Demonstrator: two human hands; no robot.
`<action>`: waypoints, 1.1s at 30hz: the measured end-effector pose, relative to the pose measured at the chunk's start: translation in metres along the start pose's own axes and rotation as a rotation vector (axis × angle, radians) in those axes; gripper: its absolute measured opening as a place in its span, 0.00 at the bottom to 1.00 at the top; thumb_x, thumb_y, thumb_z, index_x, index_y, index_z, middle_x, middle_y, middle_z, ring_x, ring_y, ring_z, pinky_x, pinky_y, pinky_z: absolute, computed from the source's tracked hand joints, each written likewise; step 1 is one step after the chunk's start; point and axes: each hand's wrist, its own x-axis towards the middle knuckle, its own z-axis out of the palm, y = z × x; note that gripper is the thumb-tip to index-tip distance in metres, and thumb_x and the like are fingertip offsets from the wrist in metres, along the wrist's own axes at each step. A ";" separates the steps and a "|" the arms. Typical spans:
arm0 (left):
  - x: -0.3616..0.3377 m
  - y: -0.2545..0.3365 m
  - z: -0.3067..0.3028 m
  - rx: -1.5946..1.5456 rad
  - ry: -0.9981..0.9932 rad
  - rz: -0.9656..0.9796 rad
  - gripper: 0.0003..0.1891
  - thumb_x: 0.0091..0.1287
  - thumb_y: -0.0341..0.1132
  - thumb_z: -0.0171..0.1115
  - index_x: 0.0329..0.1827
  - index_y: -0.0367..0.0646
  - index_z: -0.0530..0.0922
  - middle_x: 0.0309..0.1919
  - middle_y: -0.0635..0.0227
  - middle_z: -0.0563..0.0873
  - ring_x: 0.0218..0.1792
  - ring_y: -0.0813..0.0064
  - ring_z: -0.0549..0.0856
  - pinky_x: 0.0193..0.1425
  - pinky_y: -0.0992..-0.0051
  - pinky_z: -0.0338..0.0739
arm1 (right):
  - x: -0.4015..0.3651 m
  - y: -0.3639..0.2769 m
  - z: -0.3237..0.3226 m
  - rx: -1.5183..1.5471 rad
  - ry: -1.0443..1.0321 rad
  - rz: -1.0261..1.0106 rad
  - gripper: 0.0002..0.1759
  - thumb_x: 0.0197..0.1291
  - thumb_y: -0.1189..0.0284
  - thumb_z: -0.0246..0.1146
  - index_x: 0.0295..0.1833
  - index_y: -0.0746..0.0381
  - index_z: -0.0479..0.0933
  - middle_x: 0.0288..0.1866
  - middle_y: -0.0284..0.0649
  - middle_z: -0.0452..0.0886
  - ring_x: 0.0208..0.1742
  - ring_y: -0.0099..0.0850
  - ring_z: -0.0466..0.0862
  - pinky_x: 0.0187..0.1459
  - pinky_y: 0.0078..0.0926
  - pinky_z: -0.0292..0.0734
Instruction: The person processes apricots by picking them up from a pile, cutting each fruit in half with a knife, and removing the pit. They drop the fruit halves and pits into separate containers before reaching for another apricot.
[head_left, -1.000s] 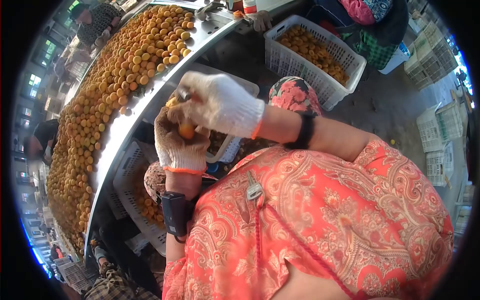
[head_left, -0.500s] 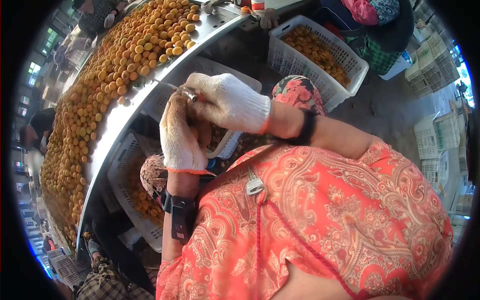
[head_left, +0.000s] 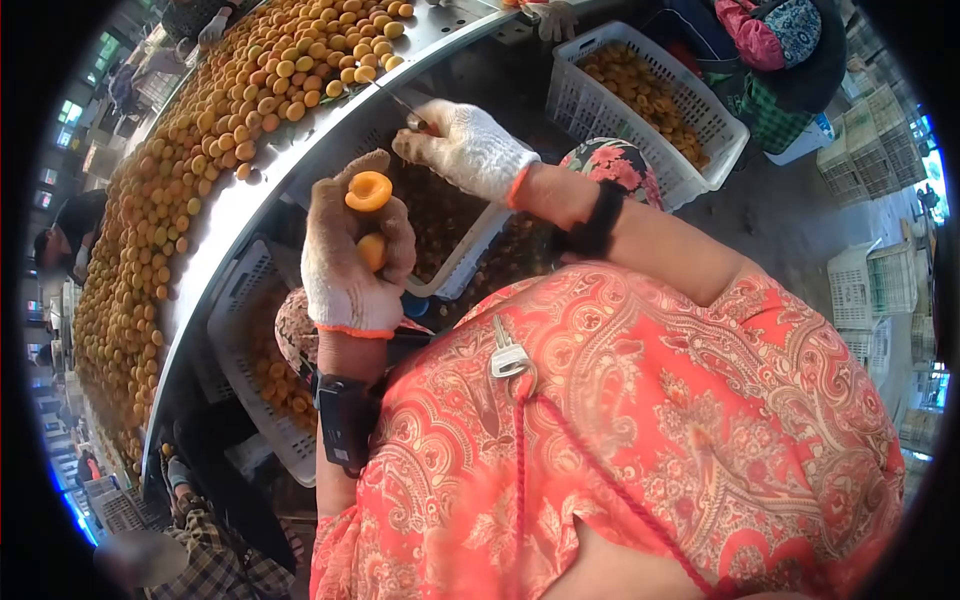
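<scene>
My left hand (head_left: 322, 262), in a stained white knit glove, is closed on fruit. A halved apricot (head_left: 369, 191) sits at its fingertips, hollow cut face up. A second apricot (head_left: 372, 252) rests lower, between the fingers and palm. To the right and a little higher, my right hand (head_left: 475, 152), gloved too, grips a small knife (head_left: 398, 101). Its thin blade points up and left, apart from the fruit. Beneath my hands is a pale container (head_left: 478, 256) with dark brown pieces in it.
Whole apricots (head_left: 215, 150) cover the metal table (head_left: 215, 260) on my left. A white crate (head_left: 735, 150) of apricot halves stands at upper right, another crate (head_left: 232, 345) at lower left. Co-workers sit nearby, one in a green checked garment (head_left: 775, 110). Stacked crates (head_left: 880, 140) stand far right.
My hands have moved apart. The right hand has drawn the knife up and right; the left hand has turned, bringing the apricot half's hollow face into view.
</scene>
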 end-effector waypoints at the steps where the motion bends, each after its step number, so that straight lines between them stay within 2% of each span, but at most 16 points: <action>1: 0.000 0.001 -0.002 0.000 0.002 0.002 0.25 0.77 0.54 0.50 0.60 0.40 0.77 0.27 0.67 0.79 0.19 0.80 0.74 0.17 0.84 0.62 | -0.003 0.006 -0.004 -0.090 -0.061 0.227 0.13 0.68 0.64 0.66 0.47 0.63 0.79 0.28 0.29 0.78 0.24 0.16 0.75 0.24 0.18 0.69; 2: 0.000 0.003 -0.005 -0.064 -0.021 -0.028 0.28 0.77 0.57 0.49 0.60 0.40 0.77 0.28 0.66 0.79 0.21 0.80 0.75 0.19 0.85 0.62 | -0.003 0.004 -0.006 -0.181 -0.124 0.454 0.14 0.68 0.63 0.66 0.48 0.62 0.79 0.27 0.29 0.77 0.22 0.17 0.73 0.23 0.19 0.68; 4: -0.001 0.004 -0.012 -0.131 -0.037 -0.063 0.30 0.77 0.60 0.48 0.60 0.39 0.77 0.29 0.66 0.80 0.22 0.80 0.75 0.20 0.85 0.63 | -0.006 -0.002 -0.003 -0.119 -0.108 0.486 0.14 0.68 0.62 0.66 0.47 0.62 0.79 0.26 0.28 0.76 0.22 0.17 0.73 0.22 0.19 0.67; 9: 0.004 0.012 -0.040 -0.037 -0.075 -0.036 0.26 0.77 0.53 0.55 0.63 0.38 0.75 0.32 0.67 0.79 0.26 0.81 0.76 0.23 0.85 0.64 | -0.014 -0.007 -0.005 -0.010 -0.124 0.559 0.13 0.68 0.62 0.66 0.45 0.61 0.78 0.23 0.28 0.73 0.20 0.17 0.71 0.21 0.19 0.64; 11: 0.001 0.023 -0.058 0.168 -0.090 0.105 0.18 0.73 0.40 0.61 0.59 0.39 0.77 0.33 0.67 0.79 0.24 0.82 0.76 0.23 0.86 0.65 | -0.018 -0.010 -0.008 0.031 -0.156 0.643 0.12 0.68 0.62 0.65 0.43 0.61 0.77 0.21 0.27 0.72 0.19 0.17 0.70 0.21 0.19 0.63; 15: -0.017 0.055 -0.102 0.254 0.289 0.220 0.15 0.68 0.36 0.64 0.55 0.39 0.80 0.35 0.65 0.83 0.25 0.82 0.78 0.24 0.90 0.70 | -0.022 0.003 -0.013 0.047 -0.154 0.667 0.11 0.68 0.64 0.65 0.44 0.61 0.77 0.22 0.27 0.71 0.19 0.17 0.69 0.21 0.20 0.63; 16: -0.023 0.060 -0.110 0.297 0.387 0.248 0.15 0.67 0.36 0.65 0.55 0.40 0.80 0.32 0.66 0.84 0.22 0.84 0.77 0.21 0.91 0.67 | -0.023 0.001 -0.016 0.007 -0.132 0.688 0.16 0.63 0.63 0.68 0.43 0.67 0.82 0.34 0.42 0.85 0.37 0.29 0.83 0.43 0.30 0.77; 17: -0.031 0.065 -0.117 0.371 0.440 0.267 0.15 0.68 0.36 0.65 0.55 0.41 0.80 0.28 0.69 0.83 0.18 0.86 0.73 0.18 0.90 0.60 | -0.023 0.005 -0.018 0.017 -0.127 0.685 0.16 0.63 0.63 0.68 0.43 0.67 0.82 0.34 0.42 0.85 0.37 0.29 0.83 0.43 0.30 0.77; 19: -0.042 0.068 -0.121 0.478 0.418 0.275 0.14 0.69 0.36 0.63 0.55 0.41 0.80 0.24 0.74 0.78 0.15 0.89 0.67 0.17 0.88 0.52 | -0.025 0.014 -0.013 -0.116 -0.148 0.520 0.15 0.62 0.64 0.68 0.43 0.66 0.82 0.33 0.43 0.85 0.38 0.29 0.85 0.44 0.31 0.78; 20: -0.045 0.064 -0.110 0.555 0.385 0.280 0.13 0.69 0.35 0.61 0.54 0.40 0.80 0.23 0.77 0.75 0.15 0.90 0.64 0.18 0.87 0.50 | -0.024 0.006 -0.010 -0.082 -0.192 0.454 0.12 0.64 0.70 0.67 0.49 0.65 0.78 0.35 0.35 0.83 0.36 0.20 0.81 0.41 0.21 0.77; 21: -0.043 0.056 -0.090 0.628 0.353 0.282 0.13 0.70 0.33 0.60 0.54 0.40 0.80 0.21 0.80 0.72 0.15 0.91 0.62 0.18 0.86 0.48 | -0.024 -0.003 -0.007 -0.073 -0.216 0.461 0.12 0.64 0.70 0.67 0.49 0.65 0.78 0.35 0.35 0.83 0.36 0.20 0.81 0.41 0.21 0.77; 23: -0.036 0.038 -0.058 0.731 0.291 0.257 0.13 0.68 0.29 0.57 0.54 0.38 0.80 0.21 0.82 0.69 0.16 0.93 0.61 0.19 0.86 0.49 | -0.023 -0.024 -0.001 0.045 -0.255 0.200 0.13 0.63 0.74 0.67 0.53 0.64 0.78 0.33 0.33 0.81 0.35 0.19 0.80 0.41 0.21 0.78; 25: -0.031 0.029 -0.031 0.769 0.147 0.169 0.16 0.65 0.26 0.56 0.55 0.36 0.79 0.22 0.81 0.70 0.16 0.92 0.62 0.19 0.87 0.51 | -0.024 -0.043 0.002 0.015 -0.312 0.108 0.17 0.62 0.76 0.68 0.56 0.63 0.78 0.31 0.32 0.79 0.34 0.19 0.79 0.40 0.21 0.78; 29: -0.019 0.011 -0.016 0.661 0.030 0.045 0.16 0.62 0.24 0.56 0.54 0.35 0.77 0.24 0.79 0.73 0.17 0.91 0.65 0.20 0.87 0.56 | -0.031 -0.041 0.004 -0.181 -0.293 -0.270 0.20 0.56 0.75 0.70 0.55 0.59 0.79 0.34 0.41 0.78 0.36 0.38 0.81 0.40 0.33 0.78; 30: -0.017 0.008 -0.017 0.652 0.016 0.023 0.14 0.62 0.24 0.56 0.51 0.36 0.77 0.24 0.79 0.73 0.17 0.91 0.66 0.20 0.87 0.57 | -0.031 -0.042 0.004 -0.173 -0.299 -0.247 0.17 0.54 0.74 0.70 0.50 0.61 0.79 0.32 0.44 0.77 0.34 0.45 0.80 0.38 0.37 0.77; 33: -0.022 0.010 -0.008 0.590 0.002 -0.014 0.09 0.61 0.24 0.57 0.44 0.39 0.76 0.24 0.78 0.74 0.18 0.90 0.67 0.20 0.87 0.58 | -0.030 -0.045 0.004 -0.241 -0.224 -0.269 0.13 0.53 0.75 0.70 0.44 0.62 0.78 0.31 0.44 0.76 0.33 0.46 0.79 0.36 0.39 0.75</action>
